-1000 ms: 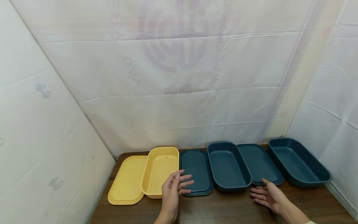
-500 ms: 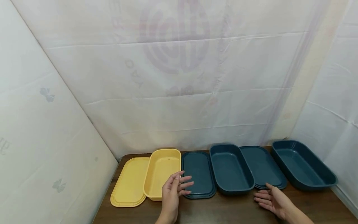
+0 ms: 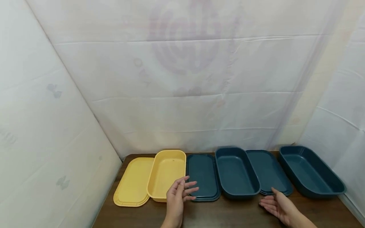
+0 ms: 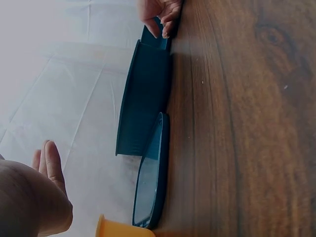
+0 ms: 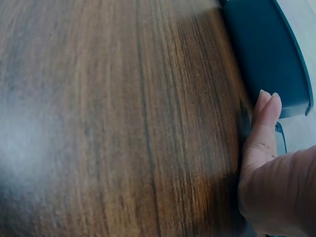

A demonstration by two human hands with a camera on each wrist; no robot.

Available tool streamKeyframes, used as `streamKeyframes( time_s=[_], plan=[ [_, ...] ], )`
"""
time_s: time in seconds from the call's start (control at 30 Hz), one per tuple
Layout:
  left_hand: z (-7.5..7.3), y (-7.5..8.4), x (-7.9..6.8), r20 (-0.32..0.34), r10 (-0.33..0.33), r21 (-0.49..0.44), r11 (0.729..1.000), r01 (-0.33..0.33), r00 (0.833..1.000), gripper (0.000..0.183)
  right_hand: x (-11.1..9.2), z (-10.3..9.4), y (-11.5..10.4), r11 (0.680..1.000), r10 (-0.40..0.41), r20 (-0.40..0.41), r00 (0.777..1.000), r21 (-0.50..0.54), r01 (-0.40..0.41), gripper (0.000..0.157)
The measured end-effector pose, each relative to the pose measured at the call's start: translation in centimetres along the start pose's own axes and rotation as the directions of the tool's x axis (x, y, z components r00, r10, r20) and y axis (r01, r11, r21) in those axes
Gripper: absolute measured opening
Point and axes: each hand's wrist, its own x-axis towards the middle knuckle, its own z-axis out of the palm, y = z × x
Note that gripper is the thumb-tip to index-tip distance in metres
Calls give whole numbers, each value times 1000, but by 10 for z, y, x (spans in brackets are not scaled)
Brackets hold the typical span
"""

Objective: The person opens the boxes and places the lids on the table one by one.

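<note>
My left hand (image 3: 178, 199) is held in front of the yellow container (image 3: 163, 171) and the left dark teal lid (image 3: 201, 174), fingers relaxed and holding nothing. The left wrist view shows that hand (image 4: 34, 197) at its lower left, apart from the containers. Close to the near end of the right dark teal lid (image 3: 268, 171) is my right hand (image 3: 280, 207), its fingers loosely extended and its palm turned inward. It overlaps that lid's corner in the head view. The right wrist view has its fingers pointing toward the side of a teal container (image 5: 266, 54).
All the pieces lie in a row along the back of a brown wooden table (image 3: 222, 215). A yellow lid (image 3: 134, 182) is at the far left, one teal container (image 3: 236, 172) between the two teal lids, another (image 3: 310, 171) at the far right. White patterned sheets (image 3: 182, 79) enclose the table.
The head view has shifted slightly, so the row appears a little farther right. My right hand sits slightly lower in view; both hands keep nearly the same pose.
</note>
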Motion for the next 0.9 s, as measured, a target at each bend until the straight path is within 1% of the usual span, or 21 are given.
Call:
streamKeyframes(
  time_s=[0.13, 0.23, 0.37, 0.6, 0.73, 0.9],
  plan=[
    [5, -2, -2, 1, -18, -11, 1000, 18, 1000, 46, -5, -8, 3, 1000, -3, -29, 1000, 24, 3, 71],
    [6, -4, -1, 7, -21, -15, 1000, 21, 1000, 45, -8, -12, 5, 999, -17, -51, 999, 29, 18, 70],
    [7, -5, 1, 28, -12, -15, 1000, 13, 1000, 45, -10, -13, 9, 999, -31, -76, 997, 27, 34, 70],
    [11, -6, -1, 53, -36, -13, 999, 37, 998, 46, -14, -11, 9, 999, -36, -122, 992, 23, 39, 65],
    [11, -5, 0, 56, -9, -8, 1000, 10, 998, 47, -12, -6, 8, 999, -44, -134, 990, -5, 44, 64],
    [10, -1, 4, 59, 13, -4, 1000, -12, 998, 46, -7, 0, 6, 998, -46, -135, 990, -46, 40, 63]
  ],
)
